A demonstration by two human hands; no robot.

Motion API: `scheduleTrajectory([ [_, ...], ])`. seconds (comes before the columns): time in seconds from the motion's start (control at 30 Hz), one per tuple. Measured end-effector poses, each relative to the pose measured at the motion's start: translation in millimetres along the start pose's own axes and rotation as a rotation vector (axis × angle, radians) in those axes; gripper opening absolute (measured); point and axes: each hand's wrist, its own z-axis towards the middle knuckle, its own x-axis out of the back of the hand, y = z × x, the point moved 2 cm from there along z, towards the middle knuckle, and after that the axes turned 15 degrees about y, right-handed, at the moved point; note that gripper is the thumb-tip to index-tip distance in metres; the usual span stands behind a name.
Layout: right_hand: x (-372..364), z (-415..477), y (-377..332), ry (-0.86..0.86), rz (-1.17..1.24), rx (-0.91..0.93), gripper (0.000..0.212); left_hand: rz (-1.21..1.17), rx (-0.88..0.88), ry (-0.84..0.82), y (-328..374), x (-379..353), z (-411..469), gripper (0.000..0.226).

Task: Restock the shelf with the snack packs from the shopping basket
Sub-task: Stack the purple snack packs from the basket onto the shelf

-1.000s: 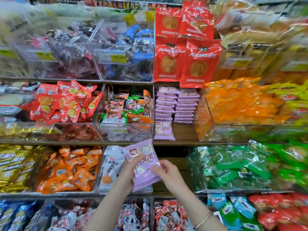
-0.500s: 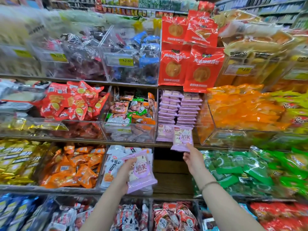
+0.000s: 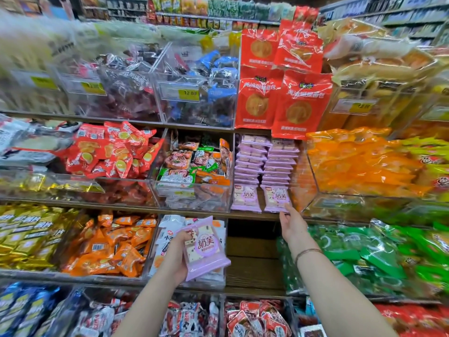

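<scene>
Shelf: L hand grips purple pack; R hand beside upright pack.

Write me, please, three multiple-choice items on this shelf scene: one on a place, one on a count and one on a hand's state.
1. Where do the stacked purple packs lie?
A. among green packs
B. between the clear bin and the orange packs
C. on the floor

2. How many purple packs stand upright in front of those stacks?
A. one
B. four
C. two

3. What is the right hand doing?
A. open, holding nothing
B. gripping a pack
C. gripping a basket

Key:
1 B, the bin's wall is on their left and the orange packs are on their right.
2 C, only the left upright pack and the right upright pack stand there.
3 A, its fingers are straight just below the right upright pack; the left hand grips the held pack.
</scene>
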Motion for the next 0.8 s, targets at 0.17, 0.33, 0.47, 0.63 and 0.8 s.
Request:
scheduleTrajectory([
  [0.17, 14.6, -33.7, 25.4, -0.241, -0.368, 0.131, 0.040, 0.026, 0.025, -0.060, -3.0, -12.3, 1.5, 0.022],
  [0.33, 27.6, -83.6, 74.6, -0.571, -0.953, 0.289, 0.034, 0.114, -0.007, -0.157, -11.2, -30.8, -4.5, 0.029],
  [0.47, 33.1, -82.1, 78.5, -0.544, -0.973, 0.383, 0.031, 0.125, -0.092, -0.169, -16.6, -32.4, -1.9, 0.026],
  [0.63, 44.2, -62.1, 76.2, -0.471, -0.776, 0.315, 0.020, 0.098, -0.049, -0.112, -26.1, -20.4, 11.7, 0.022],
  [0.8, 59.2, -27.0, 54.4, -0.273, -0.505, 0.310, 0.018, 0.002, 0.064, -0.066, -43.8, 5.6, 27.5, 0.019],
])
